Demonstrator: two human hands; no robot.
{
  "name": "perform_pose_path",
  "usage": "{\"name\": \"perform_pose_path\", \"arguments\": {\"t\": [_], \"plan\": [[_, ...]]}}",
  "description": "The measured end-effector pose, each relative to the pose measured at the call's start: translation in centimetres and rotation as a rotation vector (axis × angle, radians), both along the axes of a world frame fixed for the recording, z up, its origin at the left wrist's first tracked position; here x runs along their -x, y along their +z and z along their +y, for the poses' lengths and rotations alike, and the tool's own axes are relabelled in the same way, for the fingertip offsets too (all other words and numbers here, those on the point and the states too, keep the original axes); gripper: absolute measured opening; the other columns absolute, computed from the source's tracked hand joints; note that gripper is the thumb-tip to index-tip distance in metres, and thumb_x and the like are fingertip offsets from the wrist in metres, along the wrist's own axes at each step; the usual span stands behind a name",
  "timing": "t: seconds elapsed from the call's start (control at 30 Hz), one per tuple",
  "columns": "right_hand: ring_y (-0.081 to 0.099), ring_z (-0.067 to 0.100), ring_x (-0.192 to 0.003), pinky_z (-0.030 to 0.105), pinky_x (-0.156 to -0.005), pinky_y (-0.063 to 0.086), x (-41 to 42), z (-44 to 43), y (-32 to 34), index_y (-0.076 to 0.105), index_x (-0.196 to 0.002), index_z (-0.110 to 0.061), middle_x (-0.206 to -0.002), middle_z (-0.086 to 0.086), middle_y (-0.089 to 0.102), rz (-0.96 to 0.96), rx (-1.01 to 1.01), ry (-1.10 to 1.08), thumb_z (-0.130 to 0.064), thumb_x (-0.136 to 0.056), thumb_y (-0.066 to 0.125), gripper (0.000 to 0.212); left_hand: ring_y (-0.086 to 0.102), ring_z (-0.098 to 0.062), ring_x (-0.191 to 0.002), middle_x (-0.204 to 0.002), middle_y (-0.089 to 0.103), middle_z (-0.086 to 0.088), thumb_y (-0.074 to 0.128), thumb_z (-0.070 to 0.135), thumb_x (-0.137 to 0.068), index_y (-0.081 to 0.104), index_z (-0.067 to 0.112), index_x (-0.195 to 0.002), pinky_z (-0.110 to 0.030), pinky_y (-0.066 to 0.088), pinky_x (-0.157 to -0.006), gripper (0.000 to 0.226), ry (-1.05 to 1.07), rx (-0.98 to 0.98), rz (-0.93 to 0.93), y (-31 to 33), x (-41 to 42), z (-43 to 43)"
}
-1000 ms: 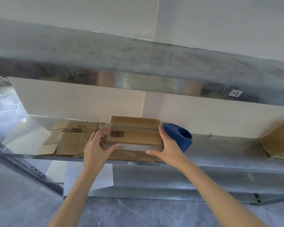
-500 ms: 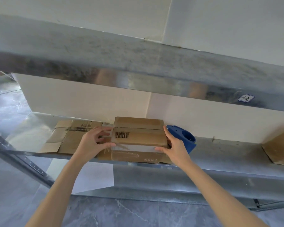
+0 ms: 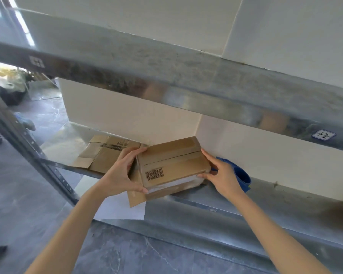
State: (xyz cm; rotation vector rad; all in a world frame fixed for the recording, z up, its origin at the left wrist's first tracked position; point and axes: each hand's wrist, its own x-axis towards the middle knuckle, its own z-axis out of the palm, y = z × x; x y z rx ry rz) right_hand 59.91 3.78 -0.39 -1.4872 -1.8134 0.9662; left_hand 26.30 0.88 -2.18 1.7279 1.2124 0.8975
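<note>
A brown cardboard box (image 3: 172, 162) with a barcode label sits at the front edge of a metal shelf (image 3: 236, 196), turned at an angle and tilted. My left hand (image 3: 121, 173) grips its left end, fingers over the top edge and thumb under the near corner. Against its right end my right hand (image 3: 222, 175) holds it with fingers and thumb curled round the corner. A loose flap of flattened cardboard (image 3: 136, 196) pokes out beneath the box past the shelf edge.
Flattened cardboard (image 3: 101, 155) lies on the shelf to the left. A blue plastic piece (image 3: 242, 177) stands right behind my right hand. Another metal shelf (image 3: 186, 84) runs above. A slotted upright post (image 3: 38, 157) stands at left. White paper (image 3: 119, 209) lies below.
The box has been pulled toward the shelf's front edge and turned, its left end swinging nearer me. Both hands came along with it. The camera view shifted right and closer.
</note>
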Motion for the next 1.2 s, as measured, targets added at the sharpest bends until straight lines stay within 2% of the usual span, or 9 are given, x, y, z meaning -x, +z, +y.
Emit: {"name": "perform_pose_path", "arguments": {"t": [0.13, 0.27, 0.4, 0.57, 0.7, 0.83, 0.97, 1.1, 1.2], "plan": [[0.051, -0.002, -0.125, 0.012, -0.103, 0.041, 0.7, 0.8, 0.1, 0.051, -0.125, -0.054, -0.125, -0.031, 0.056, 0.019, -0.083, 0.051, -0.015, -0.077, 0.082, 0.069, 0.040, -0.001, -0.129, -0.133, 0.031, 0.023, 0.097, 0.049, -0.039, 0.044, 0.037, -0.138, -0.017, 0.037, -0.107, 0.113, 0.159, -0.027, -0.080, 0.1, -1.0, -2.8], [0.050, -0.004, -0.121, 0.021, -0.105, 0.042, 0.9, 1.2, -0.2, 0.053, -0.135, -0.037, -0.132, -0.019, 0.058, -0.012, -0.099, 0.136, -0.021, -0.082, 0.080, 0.062, 0.034, 0.000, -0.131, -0.137, 0.028, 0.013, 0.096, 0.042, -0.038, 0.046, 0.037, -0.136, -0.040, 0.043, -0.108, 0.110, 0.339, -0.034, -0.069, -0.4, -2.7, -6.2], [0.048, -0.011, -0.115, 0.005, -0.091, 0.040, 1.0, 1.0, -0.5, 0.043, -0.143, -0.031, -0.132, -0.013, 0.051, -0.028, -0.103, 0.222, -0.023, -0.082, 0.080, 0.072, 0.036, -0.014, -0.132, -0.136, 0.029, 0.007, 0.098, 0.047, -0.035, 0.050, 0.034, -0.134, -0.040, 0.046, -0.104, 0.111, 0.533, -0.091, -0.108, -1.1, -4.7, -9.1], [0.050, -0.006, -0.115, 0.027, -0.101, 0.045, 1.0, -0.5, -0.1, 0.038, -0.140, -0.044, -0.134, -0.016, 0.048, 0.005, -0.024, 0.407, -0.034, -0.081, 0.078, 0.072, 0.035, -0.008, -0.132, -0.133, 0.030, 0.013, 0.098, 0.050, -0.033, 0.051, 0.042, -0.130, -0.039, 0.047, -0.105, 0.108, 0.805, -0.166, -0.128, -1.8, -8.7, -11.5], [0.046, -0.018, -0.113, 0.015, -0.094, 0.041, 1.1, -2.6, 0.1, 0.032, -0.146, -0.048, -0.143, -0.023, 0.038, -0.006, 0.054, 0.617, -0.050, -0.076, 0.077, 0.083, 0.035, 0.006, -0.125, -0.131, 0.030, 0.010, 0.096, 0.053, -0.037, 0.051, 0.030, -0.134, -0.033, 0.048, -0.102, 0.110, 0.974, -0.203, -0.117, -1.9, -13.1, -12.4], [0.034, 0.003, -0.137, 0.032, -0.111, 0.035, 0.5, -4.0, -0.1, 0.023, -0.153, -0.041, -0.159, -0.013, 0.027, -0.038, 0.076, 0.665, -0.061, -0.066, 0.077, 0.104, 0.042, 0.004, -0.121, -0.130, 0.034, 0.004, 0.091, 0.022, -0.062, 0.054, 0.020, -0.133, -0.026, 0.054, -0.093, 0.080, 1.039, -0.241, -0.182, -1.8, -17.1, -12.9], [0.037, 0.006, -0.136, 0.033, -0.112, 0.034, -1.0, -3.6, 0.3, 0.036, -0.149, -0.035, -0.154, -0.007, 0.036, 0.023, -0.019, 0.602, -0.040, -0.076, 0.081, 0.085, 0.049, -0.010, -0.123, -0.137, 0.045, 0.011, 0.077, -0.004, -0.078, 0.050, 0.026, -0.136, -0.024, 0.056, -0.089, 0.071, 0.983, -0.259, -0.160, -1.3, -20.2, -12.7], [0.050, 0.008, -0.126, 0.036, -0.109, 0.044, -3.3, -0.7, 1.6, 0.054, -0.134, -0.031, -0.141, -0.007, 0.051, 0.116, -0.039, 0.565, -0.008, -0.089, 0.070, 0.053, 0.052, -0.009, -0.116, -0.145, 0.043, 0.015, 0.072, 0.001, -0.085, 0.043, 0.047, -0.132, -0.026, 0.055, -0.088, 0.072, 0.938, -0.227, -0.136, -1.0, -22.9, -12.0], [0.052, 0.006, -0.122, 0.030, -0.107, 0.045, -4.8, 1.1, 1.6, 0.056, -0.125, -0.030, -0.135, -0.009, 0.053, 0.115, -0.039, 0.556, 0.001, -0.088, 0.067, 0.050, 0.050, -0.006, -0.122, -0.147, 0.039, 0.014, 0.073, 0.006, -0.085, 0.048, 0.038, -0.134, -0.012, 0.047, -0.091, 0.064, 0.889, -0.209, -0.130, -1.1, -24.5, -10.9]]}}
